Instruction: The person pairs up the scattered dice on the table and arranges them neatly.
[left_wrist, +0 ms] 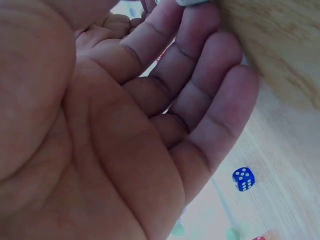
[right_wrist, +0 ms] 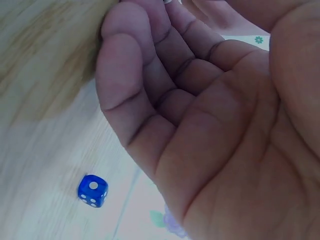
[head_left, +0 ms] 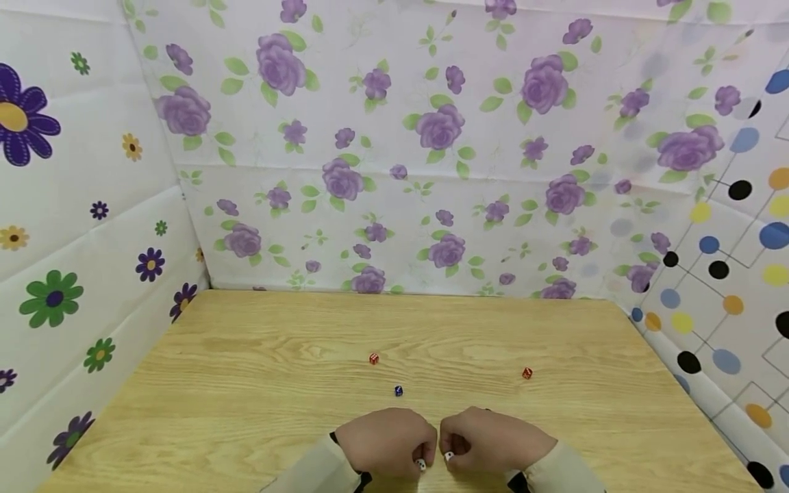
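Near the front of the table, my left hand [head_left: 390, 440] pinches a white die [head_left: 421, 464] between thumb and fingers, low by the tabletop. Close beside it, knuckles facing, my right hand [head_left: 502, 439] pinches another white die [head_left: 448, 456]. Each wrist view shows curled fingers, with only a sliver of the white die [left_wrist: 194, 1] at the top edge in the left one. A blue die [head_left: 398, 391] lies just beyond the left hand. Beyond the right hand is a second blue die [right_wrist: 93, 190], mostly hidden behind that hand in the head view.
Farther back on the wooden table [head_left: 277, 342] lie a red die [head_left: 374, 359] left of centre and an orange-red die [head_left: 527, 373] to the right. Patterned cloth walls stand along the back [head_left: 394, 226] and both sides.
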Demonstrator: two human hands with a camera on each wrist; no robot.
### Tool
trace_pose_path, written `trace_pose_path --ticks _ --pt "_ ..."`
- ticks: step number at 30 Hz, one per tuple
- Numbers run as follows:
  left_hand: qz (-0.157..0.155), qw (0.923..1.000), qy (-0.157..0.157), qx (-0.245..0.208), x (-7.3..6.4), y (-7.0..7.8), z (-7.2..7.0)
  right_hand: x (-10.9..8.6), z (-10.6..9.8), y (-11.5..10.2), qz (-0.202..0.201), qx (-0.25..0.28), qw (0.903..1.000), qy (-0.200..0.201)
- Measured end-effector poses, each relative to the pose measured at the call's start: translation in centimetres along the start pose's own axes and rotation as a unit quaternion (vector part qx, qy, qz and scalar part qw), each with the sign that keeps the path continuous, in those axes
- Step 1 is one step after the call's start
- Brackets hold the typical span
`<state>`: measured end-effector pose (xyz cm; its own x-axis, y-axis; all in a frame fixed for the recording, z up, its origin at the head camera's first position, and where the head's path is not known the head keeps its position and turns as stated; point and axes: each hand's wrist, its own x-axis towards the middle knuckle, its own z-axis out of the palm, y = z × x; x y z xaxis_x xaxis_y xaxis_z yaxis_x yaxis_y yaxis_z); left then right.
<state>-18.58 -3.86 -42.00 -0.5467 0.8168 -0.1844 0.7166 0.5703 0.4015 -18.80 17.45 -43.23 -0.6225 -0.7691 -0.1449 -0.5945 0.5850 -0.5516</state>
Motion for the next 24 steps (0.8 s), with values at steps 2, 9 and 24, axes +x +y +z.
trace_pose_path --ticks 2,9,24 --pt "0.002 0.9999 -0.006 0.010 0.10 -0.04 -0.11 0.00 0.02 -0.01 -0.002 -0.007 1.0000 0.003" --pt "-0.025 0.9995 -0.006 0.017 -0.05 -0.48 -0.82 -0.26 -0.49 -0.21 0.014 0.005 0.9999 -0.007" --pt "-0.029 0.9996 -0.004 -0.004 -0.77 -0.15 -0.56 -0.07 -0.08 -0.68 -0.003 0.000 0.9999 -0.014"
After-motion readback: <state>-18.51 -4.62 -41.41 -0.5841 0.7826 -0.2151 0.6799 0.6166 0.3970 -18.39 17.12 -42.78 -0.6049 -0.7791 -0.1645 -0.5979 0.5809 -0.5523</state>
